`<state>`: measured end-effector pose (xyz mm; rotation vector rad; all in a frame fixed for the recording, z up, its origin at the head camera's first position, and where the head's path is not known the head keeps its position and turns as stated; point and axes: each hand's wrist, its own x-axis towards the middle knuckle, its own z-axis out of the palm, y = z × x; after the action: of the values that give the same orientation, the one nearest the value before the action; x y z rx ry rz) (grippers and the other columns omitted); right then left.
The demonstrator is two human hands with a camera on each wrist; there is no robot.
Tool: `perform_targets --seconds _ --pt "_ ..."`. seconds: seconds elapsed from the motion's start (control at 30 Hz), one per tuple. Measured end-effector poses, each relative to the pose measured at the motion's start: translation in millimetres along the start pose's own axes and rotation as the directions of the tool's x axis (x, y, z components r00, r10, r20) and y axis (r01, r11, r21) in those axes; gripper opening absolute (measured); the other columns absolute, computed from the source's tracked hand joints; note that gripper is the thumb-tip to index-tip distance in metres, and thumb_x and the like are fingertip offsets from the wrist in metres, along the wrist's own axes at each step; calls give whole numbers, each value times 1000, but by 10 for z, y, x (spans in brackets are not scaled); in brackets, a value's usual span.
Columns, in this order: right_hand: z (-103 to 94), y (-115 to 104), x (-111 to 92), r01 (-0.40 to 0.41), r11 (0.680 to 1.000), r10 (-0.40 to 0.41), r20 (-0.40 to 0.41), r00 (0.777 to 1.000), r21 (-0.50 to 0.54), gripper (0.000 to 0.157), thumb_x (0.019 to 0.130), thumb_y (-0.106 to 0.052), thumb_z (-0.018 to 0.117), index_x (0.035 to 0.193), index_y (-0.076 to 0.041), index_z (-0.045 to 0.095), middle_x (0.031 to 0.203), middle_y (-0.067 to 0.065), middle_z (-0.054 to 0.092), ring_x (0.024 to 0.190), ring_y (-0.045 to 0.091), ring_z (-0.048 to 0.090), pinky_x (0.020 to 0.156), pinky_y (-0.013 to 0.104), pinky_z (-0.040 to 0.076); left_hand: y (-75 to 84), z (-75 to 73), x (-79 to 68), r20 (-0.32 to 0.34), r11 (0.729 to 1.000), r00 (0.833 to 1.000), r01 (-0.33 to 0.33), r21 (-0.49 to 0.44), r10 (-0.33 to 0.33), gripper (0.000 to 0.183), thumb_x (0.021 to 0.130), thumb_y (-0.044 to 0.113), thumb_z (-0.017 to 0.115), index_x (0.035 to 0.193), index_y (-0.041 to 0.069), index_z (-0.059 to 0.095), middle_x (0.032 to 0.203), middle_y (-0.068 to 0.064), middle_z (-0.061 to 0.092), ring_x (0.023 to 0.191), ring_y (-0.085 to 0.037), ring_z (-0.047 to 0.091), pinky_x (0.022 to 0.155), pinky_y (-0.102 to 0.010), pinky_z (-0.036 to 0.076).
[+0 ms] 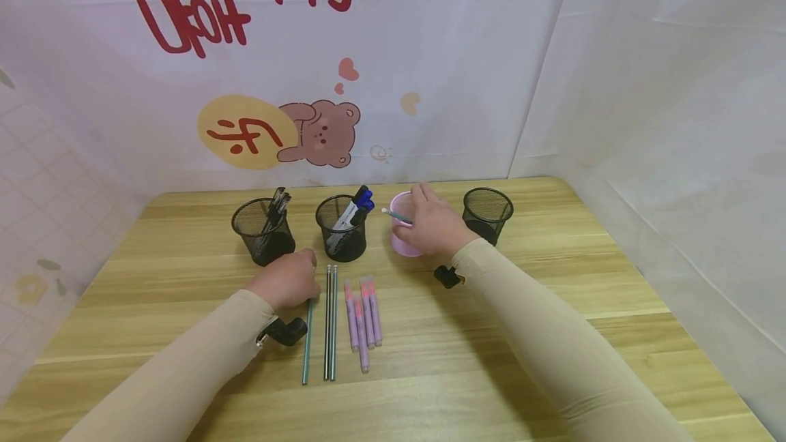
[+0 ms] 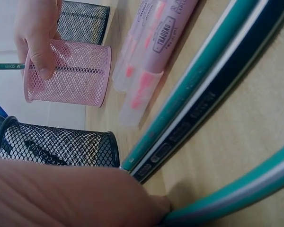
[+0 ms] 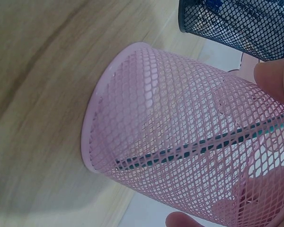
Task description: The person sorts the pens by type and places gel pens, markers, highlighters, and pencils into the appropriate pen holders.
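My left hand (image 1: pixel 287 281) is over the top end of a green pencil (image 1: pixel 307 353) lying on the table and pinches it; the fingertips are mostly hidden. To its right, a dark pencil (image 1: pixel 327 333) and another green pencil (image 1: pixel 333 333) lie side by side. My right hand (image 1: pixel 433 222) grips a pink mesh pen holder (image 3: pixel 180 118) near its rim, thumb on the outside in the left wrist view. One green pencil (image 2: pixel 4 66) leans inside this holder, its end sticking out past the rim.
Several purple highlighters (image 1: pixel 362 326) lie beside the pencils. Black mesh holders stand along the back: one with pens (image 1: pixel 254 224), one with markers (image 1: pixel 344 244), and another (image 1: pixel 487 203) right of the pink one. A white printed curtain (image 1: pixel 460 74) rises behind the table.
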<state>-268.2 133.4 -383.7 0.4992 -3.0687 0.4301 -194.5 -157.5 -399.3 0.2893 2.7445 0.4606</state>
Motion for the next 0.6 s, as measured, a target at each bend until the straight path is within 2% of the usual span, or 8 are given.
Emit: perform_targets --seconds 0.23,0.33,0.5,0.6 --pt "4 -4 -1 -3 1000 3 -3 1000 2 91 96 -52 64 161 1 28 170 24 28 139 52 52 113 60 50 29 4 -13 21 1000 1000 -8 20 8 34 82 11 68 114 1 60 95 -9 67 80 -24 59 72 -37 51" --pt "10 -4 1 2 1000 -2 -1 1000 4 92 96 -52 64 161 1 28 170 25 28 138 53 52 112 60 51 54 -6 -39 34 999 999 -15 43 13 30 85 12 70 112 3 61 96 -8 69 80 -23 60 73 -38 53" --pt "13 2 8 2 1000 -2 -2 1000 3 91 97 -52 63 162 0 28 171 26 26 142 53 49 115 61 48 56 -25 -66 42 997 999 -20 68 17 41 88 18 78 121 -1 63 106 -10 73 85 -23 61 85 -43 57" --pt "13 2 9 -2 1000 2 -2 1000 3 91 97 -52 63 162 0 27 171 25 26 143 53 48 115 61 47 53 -36 -68 48 998 999 -20 51 18 42 87 14 76 124 -2 61 103 -10 71 85 -23 61 85 -43 57"
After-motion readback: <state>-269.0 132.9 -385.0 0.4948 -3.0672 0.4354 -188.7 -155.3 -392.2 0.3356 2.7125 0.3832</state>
